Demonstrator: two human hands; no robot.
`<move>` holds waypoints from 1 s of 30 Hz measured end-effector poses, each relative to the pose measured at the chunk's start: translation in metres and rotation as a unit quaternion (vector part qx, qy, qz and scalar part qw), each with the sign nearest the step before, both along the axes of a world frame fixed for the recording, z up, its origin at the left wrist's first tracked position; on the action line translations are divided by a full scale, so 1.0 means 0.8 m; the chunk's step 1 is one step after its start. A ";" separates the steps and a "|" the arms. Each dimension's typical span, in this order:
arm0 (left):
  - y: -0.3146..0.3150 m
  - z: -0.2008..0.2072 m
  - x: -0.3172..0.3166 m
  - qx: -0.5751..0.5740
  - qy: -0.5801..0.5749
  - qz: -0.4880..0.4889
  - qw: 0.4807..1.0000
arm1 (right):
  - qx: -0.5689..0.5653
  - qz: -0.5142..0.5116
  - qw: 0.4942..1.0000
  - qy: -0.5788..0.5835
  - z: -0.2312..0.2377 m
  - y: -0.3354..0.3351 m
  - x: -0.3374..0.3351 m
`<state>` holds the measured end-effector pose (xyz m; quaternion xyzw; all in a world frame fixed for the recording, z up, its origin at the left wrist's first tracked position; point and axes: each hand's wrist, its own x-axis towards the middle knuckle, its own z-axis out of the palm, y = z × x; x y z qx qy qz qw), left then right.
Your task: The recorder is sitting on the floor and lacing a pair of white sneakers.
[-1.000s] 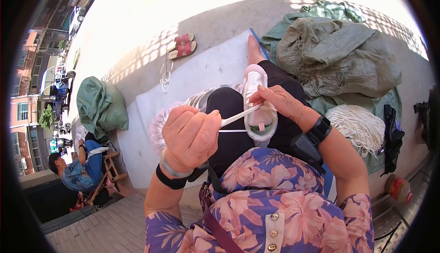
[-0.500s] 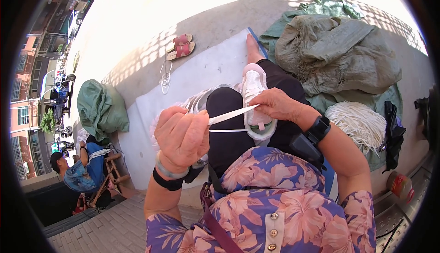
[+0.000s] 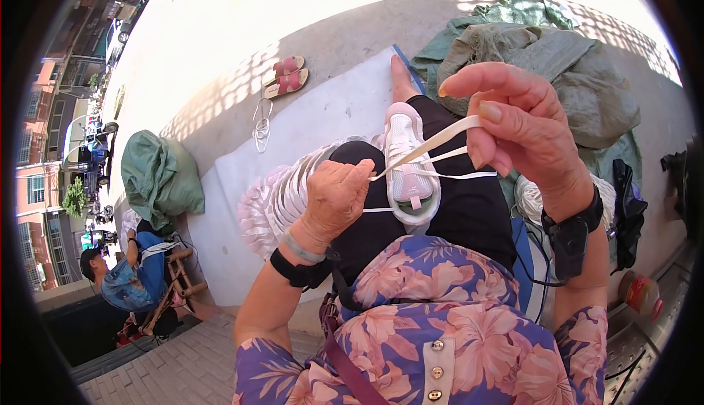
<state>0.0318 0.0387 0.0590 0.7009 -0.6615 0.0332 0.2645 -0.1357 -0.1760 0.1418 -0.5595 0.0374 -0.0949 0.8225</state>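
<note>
A white and pink sneaker (image 3: 405,141) lies between my thighs, its toe pointing away from me. White shoelace (image 3: 433,141) stretches from it between my two hands. My left hand (image 3: 334,203) is closed, pinching the lace near my left knee. Higher up, to the right of the sneaker, my right hand (image 3: 517,122) pinches the lace between thumb and fingers, with its index finger raised. Another strand of lace runs from the sneaker toward the right, below my right hand. Left of my knee lies a row of similar white and pink shoes (image 3: 275,207).
A white sheet (image 3: 308,122) covers the ground. Pink sandals (image 3: 286,78) and a loose lace lie beyond it. Green sacks (image 3: 158,174) stand left and a larger grey-green sack (image 3: 587,89) right, near a bundle of white laces (image 3: 532,199). Another person (image 3: 132,280) sits at far left.
My right hand has moved up and right from the sneaker, pulling lace out with it. My left hand has shifted right and slightly down, close to my knee.
</note>
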 end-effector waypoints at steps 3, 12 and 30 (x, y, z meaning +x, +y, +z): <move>-0.007 -0.030 -0.011 0.046 0.063 0.002 0.997 | 0.046 -0.079 0.991 -0.097 0.008 -0.016 -0.013; -0.017 -0.067 -0.022 0.086 0.137 0.057 0.985 | -0.011 -0.132 0.965 -0.226 0.058 -0.106 -0.073; -0.022 -0.091 -0.026 0.137 0.209 0.089 0.964 | -0.118 -0.039 0.967 0.222 -0.154 0.037 -0.003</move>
